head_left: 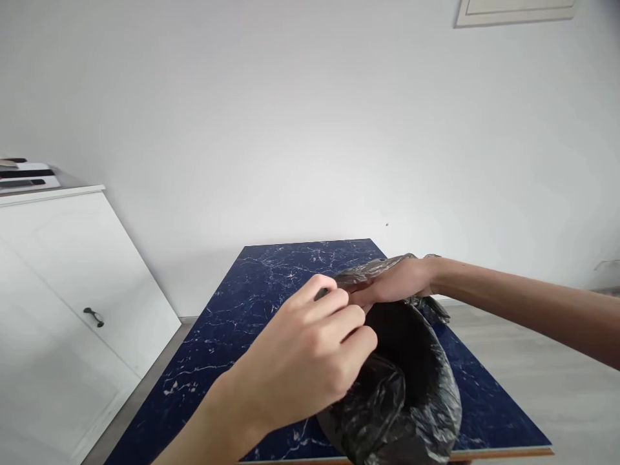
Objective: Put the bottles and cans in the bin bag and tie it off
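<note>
A black plastic trash bag (pixel 438 413) lines a round dark bin (pixel 334 429) and is folded over its rim. My left hand (pixel 310 349) is closed at the bin's left rim, its fingers curled on the bag's edge; the pinched spot is mostly hidden behind the knuckles. Reaching in from the right, my right hand (pixel 394 284) grips the bag at the far rim, with its fingertips close to the left hand and partly covered by it. Loose crumpled plastic lies inside the bin's opening and hangs out at the far right side.
The bin stands on a dark blue marble-patterned table (pixel 271 284), near its front edge. To the left is a white cabinet (pixel 62 271) with a dark handle and some objects on top (pixel 29 175). A white wall (pixel 290 129) rises behind; pale floor (pixel 523 361) shows right.
</note>
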`<move>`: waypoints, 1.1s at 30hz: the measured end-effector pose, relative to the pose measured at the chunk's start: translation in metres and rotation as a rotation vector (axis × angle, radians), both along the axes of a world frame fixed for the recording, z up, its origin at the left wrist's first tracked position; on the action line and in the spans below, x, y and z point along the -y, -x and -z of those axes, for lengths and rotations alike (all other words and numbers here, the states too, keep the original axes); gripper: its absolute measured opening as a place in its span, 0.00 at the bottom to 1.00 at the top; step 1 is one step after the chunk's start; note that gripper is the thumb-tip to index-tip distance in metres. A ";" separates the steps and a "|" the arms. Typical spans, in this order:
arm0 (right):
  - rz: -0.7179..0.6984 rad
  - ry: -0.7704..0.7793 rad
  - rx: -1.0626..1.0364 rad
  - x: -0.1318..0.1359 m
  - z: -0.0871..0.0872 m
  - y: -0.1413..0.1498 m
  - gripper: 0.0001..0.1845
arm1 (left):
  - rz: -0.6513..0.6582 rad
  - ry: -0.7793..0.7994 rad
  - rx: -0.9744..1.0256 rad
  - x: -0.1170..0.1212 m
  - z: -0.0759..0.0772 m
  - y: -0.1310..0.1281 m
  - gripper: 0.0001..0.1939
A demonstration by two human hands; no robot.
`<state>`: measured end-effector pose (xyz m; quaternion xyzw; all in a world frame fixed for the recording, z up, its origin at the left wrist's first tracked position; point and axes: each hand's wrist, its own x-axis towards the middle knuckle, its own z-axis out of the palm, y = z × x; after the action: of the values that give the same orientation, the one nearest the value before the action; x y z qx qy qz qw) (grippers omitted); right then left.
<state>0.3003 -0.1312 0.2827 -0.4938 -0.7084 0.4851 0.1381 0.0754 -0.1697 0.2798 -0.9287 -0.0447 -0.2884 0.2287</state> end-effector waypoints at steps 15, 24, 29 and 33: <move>-0.101 0.146 -0.114 0.004 -0.019 -0.019 0.29 | -0.081 0.392 0.028 -0.009 0.004 0.019 0.17; -0.007 0.114 -0.447 -0.018 0.012 -0.048 0.24 | -0.305 0.704 -0.112 -0.027 0.018 0.049 0.31; 0.300 0.041 -0.429 -0.034 0.036 -0.048 0.23 | -0.419 0.920 -0.029 -0.044 0.032 0.057 0.35; 0.403 0.022 -0.196 -0.040 0.050 -0.047 0.25 | -0.368 1.108 0.051 -0.056 0.043 0.059 0.36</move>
<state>0.3475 -0.0915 0.2328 -0.5773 -0.5730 0.5013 0.2951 0.0165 -0.1132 0.2368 -0.8797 -0.3547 -0.1997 -0.2459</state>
